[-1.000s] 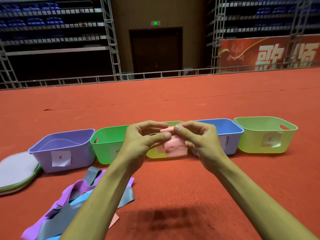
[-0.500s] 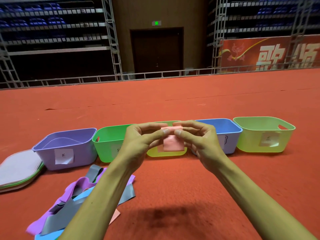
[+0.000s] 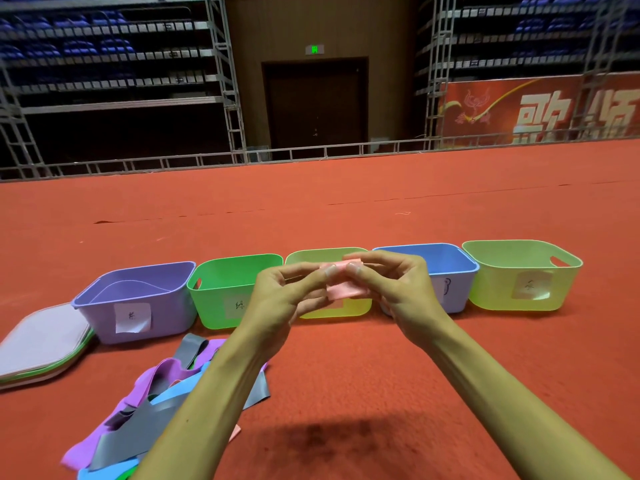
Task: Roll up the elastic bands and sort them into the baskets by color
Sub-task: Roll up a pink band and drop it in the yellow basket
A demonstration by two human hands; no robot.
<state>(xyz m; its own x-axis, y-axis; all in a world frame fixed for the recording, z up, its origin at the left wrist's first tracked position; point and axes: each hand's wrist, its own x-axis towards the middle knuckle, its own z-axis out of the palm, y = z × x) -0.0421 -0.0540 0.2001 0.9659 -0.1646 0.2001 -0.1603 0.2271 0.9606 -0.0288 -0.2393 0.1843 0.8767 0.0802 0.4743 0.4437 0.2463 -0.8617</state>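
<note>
While the left hand point(image 3: 284, 299) and right hand point(image 3: 401, 289) pinch it between fingertips, the pink band point(image 3: 346, 285) hangs between them.

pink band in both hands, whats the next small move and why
Probably wind the loose tail up into the roll. The left hand and right hand both pinch the pink band at its rolled top edge, and a short flat flap hangs below the fingers, so the roll looks unfinished.

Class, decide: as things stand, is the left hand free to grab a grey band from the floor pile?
Probably not yet: left hand and right hand both pinch the pink band. The grey band itself lies uncovered.
</note>
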